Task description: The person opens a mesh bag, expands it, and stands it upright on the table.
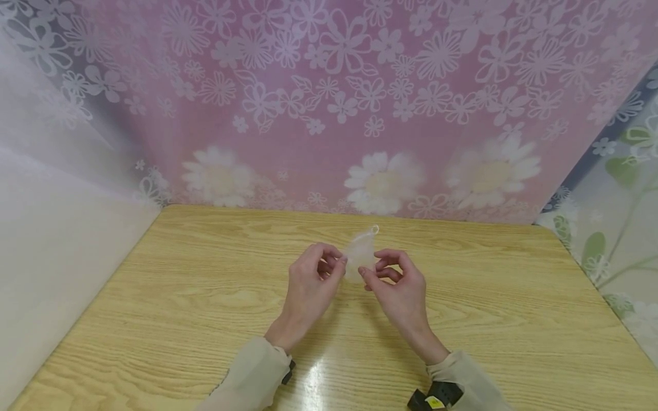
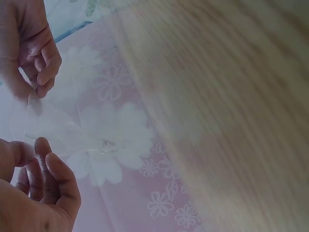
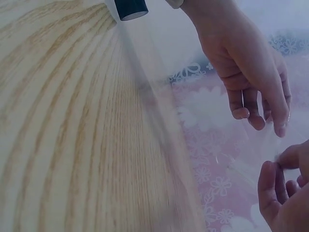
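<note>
A small sheer white bag (image 1: 361, 251) with a loop at its far corner is held above the table between the two hands. My left hand (image 1: 312, 279) pinches the left edge of the bag between thumb and fingers. On the other side, the right hand (image 1: 403, 294) pinches its lower right edge, the fingers bent. In the left wrist view the bag (image 2: 63, 130) looks almost see-through, spanning the gap between the fingertips. It is very faint in the right wrist view.
Below lies a light wood-grain table (image 1: 180, 297). A pink floral curtain (image 1: 308, 131) hangs behind its far edge, with pale curtains (image 1: 61, 188) at the left side and a leaf-patterned one (image 1: 622, 228) at the right. A black wrist strap (image 1: 444, 393) sits on the right sleeve.
</note>
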{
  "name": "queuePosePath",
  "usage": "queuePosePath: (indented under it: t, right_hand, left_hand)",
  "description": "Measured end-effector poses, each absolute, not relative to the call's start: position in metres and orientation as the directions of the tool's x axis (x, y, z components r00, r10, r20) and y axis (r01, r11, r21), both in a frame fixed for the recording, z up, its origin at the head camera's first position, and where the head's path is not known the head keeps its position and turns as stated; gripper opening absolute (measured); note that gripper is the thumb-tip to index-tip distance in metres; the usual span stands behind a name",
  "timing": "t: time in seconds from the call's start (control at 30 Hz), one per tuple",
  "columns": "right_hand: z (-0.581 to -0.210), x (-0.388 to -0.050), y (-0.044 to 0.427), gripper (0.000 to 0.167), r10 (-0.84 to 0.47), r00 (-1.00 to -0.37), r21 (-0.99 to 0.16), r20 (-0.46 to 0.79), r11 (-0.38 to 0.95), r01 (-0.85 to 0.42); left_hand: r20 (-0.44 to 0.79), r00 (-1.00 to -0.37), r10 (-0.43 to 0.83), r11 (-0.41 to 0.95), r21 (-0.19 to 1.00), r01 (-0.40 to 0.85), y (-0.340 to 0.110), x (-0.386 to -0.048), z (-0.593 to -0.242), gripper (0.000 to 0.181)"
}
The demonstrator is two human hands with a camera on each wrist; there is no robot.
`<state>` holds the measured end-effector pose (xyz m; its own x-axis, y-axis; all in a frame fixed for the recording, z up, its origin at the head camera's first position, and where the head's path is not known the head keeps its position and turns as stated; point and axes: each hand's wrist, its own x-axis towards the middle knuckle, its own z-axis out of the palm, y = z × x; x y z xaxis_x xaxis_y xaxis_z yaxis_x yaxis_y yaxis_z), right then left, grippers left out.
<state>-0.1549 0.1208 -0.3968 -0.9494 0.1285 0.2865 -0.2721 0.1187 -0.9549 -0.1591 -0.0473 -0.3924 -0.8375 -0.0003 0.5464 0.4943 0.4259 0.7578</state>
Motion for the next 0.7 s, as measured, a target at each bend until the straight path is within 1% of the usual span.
queuePosePath:
  t: [0.2, 0.3, 0.37, 0.43, 0.47, 0.57, 0.63, 0.7]
  right_hand:
    - [-0.398, -0.1556, 0.1211, 0.032, 0.158, -0.938, -0.943, 0.309, 0.181, -0.281]
    - [-0.3979, -0.1564, 0.1222, 0.039, 0.145, -0.912, -0.9, 0.384, 0.278, -0.335]
    - [-0.3983, -0.1576, 0.1237, 0.044, 0.116, -0.882, -0.847, 0.457, 0.359, -0.391]
    - [-0.3991, -0.1591, 0.1253, 0.046, 0.083, -0.847, -0.788, 0.524, 0.423, -0.447]
    - [-0.3993, -0.1598, 0.1261, 0.043, 0.067, -0.832, -0.765, 0.55, 0.439, -0.471]
    - [-0.4006, -0.1615, 0.1278, 0.03, 0.049, -0.797, -0.719, 0.602, 0.469, -0.513]
    - [-0.4013, -0.1614, 0.1283, 0.021, 0.06, -0.788, -0.715, 0.613, 0.468, -0.52]
    - [-0.4024, -0.161, 0.1287, 0.015, 0.08, -0.789, -0.725, 0.61, 0.459, -0.514]
  left_hand:
    - [0.536, -0.844, 0.013, 0.43, 0.759, 0.489, -0.047, -0.1586, -0.3917, 0.007]
    - [0.525, -0.851, 0.024, 0.438, 0.76, 0.481, -0.047, -0.1589, -0.3912, 0.006]
    - [0.519, -0.854, 0.03, 0.456, 0.753, 0.474, -0.0476, -0.159, -0.3911, 0.005]
    - [0.516, -0.856, 0.04, 0.477, 0.743, 0.47, -0.0484, -0.1592, -0.3915, 0.006]
    - [0.514, -0.857, 0.045, 0.487, 0.737, 0.468, -0.0488, -0.1592, -0.3917, 0.005]
    - [0.515, -0.856, 0.051, 0.497, 0.73, 0.469, -0.0493, -0.1588, -0.3918, 0.005]
    - [0.508, -0.86, 0.046, 0.479, 0.744, 0.465, -0.0486, -0.1584, -0.3918, 0.006]
    - [0.492, -0.87, 0.036, 0.439, 0.774, 0.456, -0.0471, -0.1578, -0.3917, 0.01]
